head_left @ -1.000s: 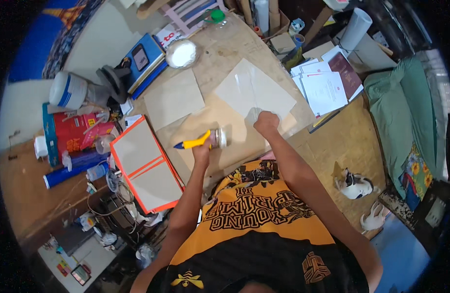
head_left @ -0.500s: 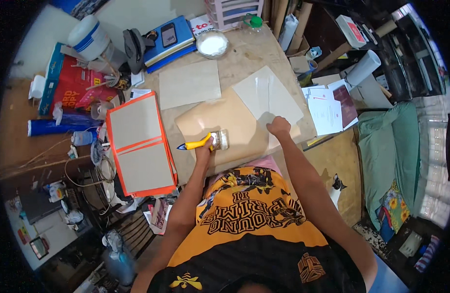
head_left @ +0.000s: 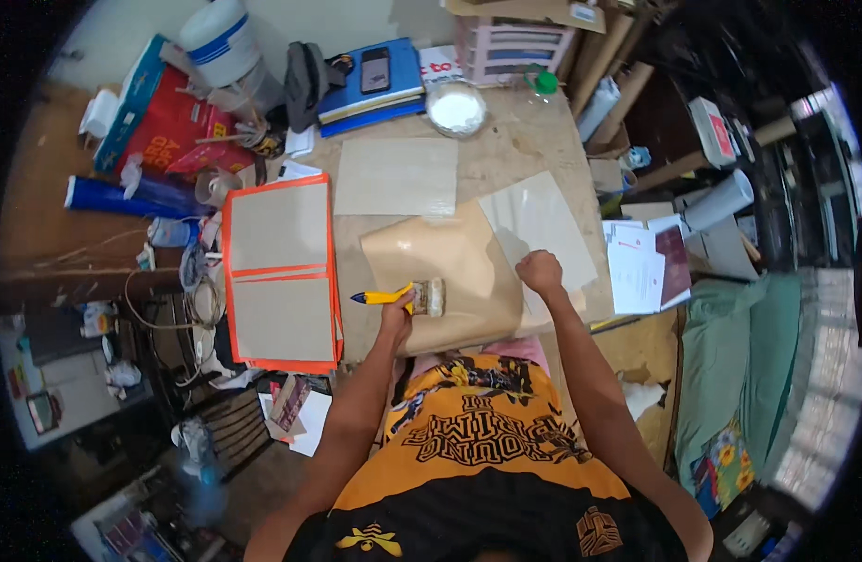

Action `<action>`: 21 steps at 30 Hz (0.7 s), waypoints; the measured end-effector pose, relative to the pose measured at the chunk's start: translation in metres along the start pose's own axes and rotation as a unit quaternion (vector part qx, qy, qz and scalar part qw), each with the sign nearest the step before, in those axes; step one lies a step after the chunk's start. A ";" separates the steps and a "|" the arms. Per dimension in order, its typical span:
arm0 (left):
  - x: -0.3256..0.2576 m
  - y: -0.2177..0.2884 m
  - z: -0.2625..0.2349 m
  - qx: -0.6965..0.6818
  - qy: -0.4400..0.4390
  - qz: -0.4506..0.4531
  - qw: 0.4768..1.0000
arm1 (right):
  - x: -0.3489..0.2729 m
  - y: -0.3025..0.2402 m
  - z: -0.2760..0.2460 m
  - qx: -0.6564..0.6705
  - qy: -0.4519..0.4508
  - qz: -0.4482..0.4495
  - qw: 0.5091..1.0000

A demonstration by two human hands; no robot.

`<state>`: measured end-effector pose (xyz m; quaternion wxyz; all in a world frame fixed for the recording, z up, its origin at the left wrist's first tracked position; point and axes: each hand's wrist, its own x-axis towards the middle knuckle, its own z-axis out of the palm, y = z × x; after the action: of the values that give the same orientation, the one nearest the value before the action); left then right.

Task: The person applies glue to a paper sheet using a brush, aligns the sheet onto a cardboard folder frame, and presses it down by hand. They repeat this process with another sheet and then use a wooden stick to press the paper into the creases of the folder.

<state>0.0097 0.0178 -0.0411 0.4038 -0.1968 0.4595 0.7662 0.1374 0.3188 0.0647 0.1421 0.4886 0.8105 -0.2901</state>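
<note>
My left hand (head_left: 398, 317) is closed round the yellow handle of a wide paintbrush (head_left: 429, 298). Its pale bristles point right, above a glossy brown paper sheet (head_left: 440, 248) that lies bent at the table's near edge. My right hand (head_left: 540, 272) makes a fist over the lower part of a grey board (head_left: 529, 215) with a wet-looking sheen; whatever its fingers grip is hidden. Another grey board (head_left: 398, 176) lies flat farther back. To the left are grey panels on orange-edged sheets (head_left: 281, 272), stacked on one another.
At the back stand a bowl of white stuff (head_left: 456, 110), a green-capped clear container (head_left: 541, 86), and blue books (head_left: 370, 94) under a phone (head_left: 375, 70). Pink drawers (head_left: 515, 51) rise behind. Loose papers (head_left: 637, 267) lie right of the table; a blue roll (head_left: 131, 208) is far left.
The whole view has shifted, so the table things appear farther right and lower. My right fist sits slightly farther in over the grey board. The brush stays in my left hand.
</note>
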 end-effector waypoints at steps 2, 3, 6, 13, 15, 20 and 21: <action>-0.005 0.003 0.001 -0.009 0.004 0.005 1.000 | 0.022 -0.044 -0.004 -0.032 -0.053 -0.142 0.988; -0.007 0.003 0.002 -0.011 -0.002 0.005 1.000 | 0.036 -0.068 -0.002 -0.040 -0.067 -0.164 0.983; -0.008 -0.002 -0.003 -0.038 0.021 0.019 0.999 | 0.077 -0.137 0.017 -0.045 -0.046 -0.237 0.969; -0.023 -0.004 -0.003 -0.068 0.096 0.074 0.990 | 0.133 -0.233 0.049 -0.104 -0.100 -0.309 0.940; -0.025 -0.007 -0.004 -0.066 0.098 0.072 0.990 | 0.143 -0.234 0.051 -0.132 -0.113 -0.334 0.927; -0.023 -0.008 -0.008 -0.039 0.090 0.091 0.991 | 0.132 -0.217 0.048 -0.148 -0.035 -0.371 0.916; -0.023 -0.008 -0.007 -0.035 0.087 0.085 0.992 | 0.129 -0.207 0.044 -0.103 0.009 -0.401 0.910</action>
<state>0.0292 0.0036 -0.0338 0.2881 -0.2371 0.4810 0.7934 -0.1083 0.3100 0.0326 0.0558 0.1082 0.9647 -0.2334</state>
